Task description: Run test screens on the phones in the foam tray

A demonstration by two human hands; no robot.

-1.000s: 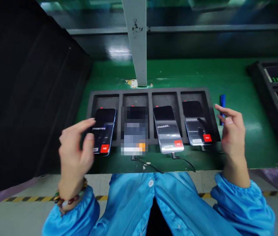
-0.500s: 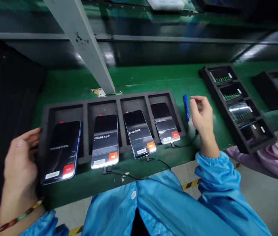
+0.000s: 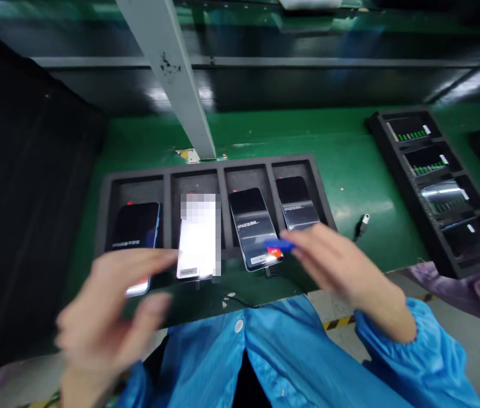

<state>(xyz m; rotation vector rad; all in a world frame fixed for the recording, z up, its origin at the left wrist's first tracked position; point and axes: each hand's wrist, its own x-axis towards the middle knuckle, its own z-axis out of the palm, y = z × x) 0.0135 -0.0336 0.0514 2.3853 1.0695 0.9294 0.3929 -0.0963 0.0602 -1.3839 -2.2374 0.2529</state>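
My left hand, blurred, hovers over the lower part of the leftmost phone, thumb and fingers apart and holding nothing. Its fingertips reach the left edge of a second phone, whose screen glows white and is partly pixelated. My right hand pinches a blue pen above the lower right of a third phone. Part of the fourth phone is hidden behind that hand. All these phones rest in a black foam tray, their lower ends overhanging its front edge.
A cable plug lies on the green bench to the right. Beyond it stands another black tray with several phones showing green bars. A grey post rises behind my tray. Pink cloth shows at the right.
My right hand has picked up the blue pen from the bench and moved left over the phones. My left hand left the tray's side and moved right. The second phone's screen turned white.
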